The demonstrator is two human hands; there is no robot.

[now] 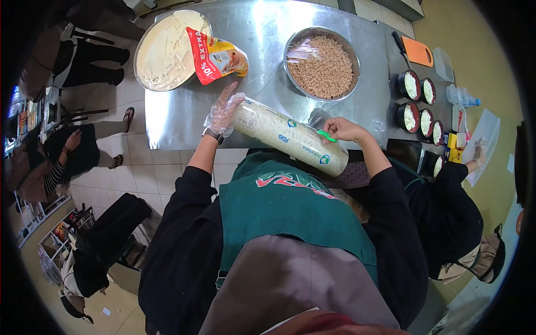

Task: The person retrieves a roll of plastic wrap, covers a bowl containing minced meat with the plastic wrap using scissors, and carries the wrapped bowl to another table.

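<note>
My left hand [224,110], in a clear plastic glove, holds the left end of a long tube-shaped packet [287,135]. The packet is clear with blue and green printing and pale contents whose kind I cannot make out. It lies slantwise across the table's front edge, close to my apron. My bare right hand [343,130] pinches a small bright green tool [326,135] against the packet's right part; its blade, if any, is hidden. Beyond my left hand, a red and yellow pouch [220,56] leans on a film-covered bowl of pale cream spread [167,53].
A steel bowl of brown crumbly filling [322,66], partly under film, stands on the steel table [257,33]. At right are several dark bowls of white food [410,85] and an orange board [417,51]. A co-worker's gloved hand [479,151] holds a clear sheet. Other people stand left.
</note>
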